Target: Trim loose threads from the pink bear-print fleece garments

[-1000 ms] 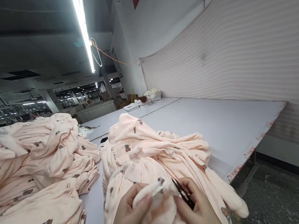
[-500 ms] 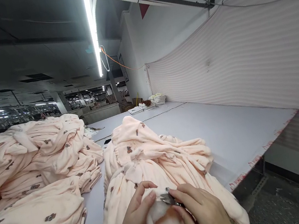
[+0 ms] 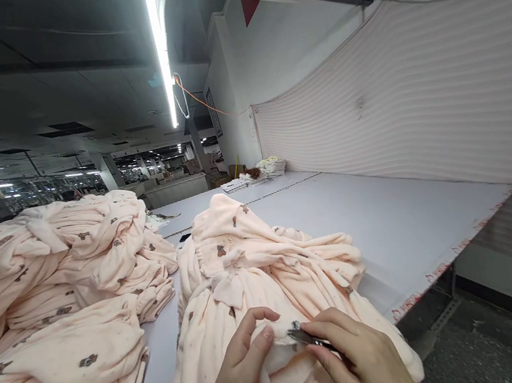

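Note:
A pale pink plush garment (image 3: 247,285) with small brown bear prints lies bunched up before me. My left hand (image 3: 242,365) holds its lower part, thumb and index finger curved along a light seam with fabric between them; the other fingers are hidden. In my right hand (image 3: 358,352) is a pair of thread snips (image 3: 306,337), gripped between thumb and fingers. Their dark pointed blades face left, over the seam and a little right of my left thumb. Whether the tips touch the cloth I cannot tell.
A large heap of similar pink garments (image 3: 55,286) covers the left of the pale table (image 3: 389,214). Folded white stacks (image 3: 271,166) sit at the far end. The table's right edge is taped, with dark floor below. A striped cloth (image 3: 416,90) hangs along the wall.
The snips have shifted slightly to the right, and their blades look closer together. Both hands hold nearly the same pose. The whole view has turned a little.

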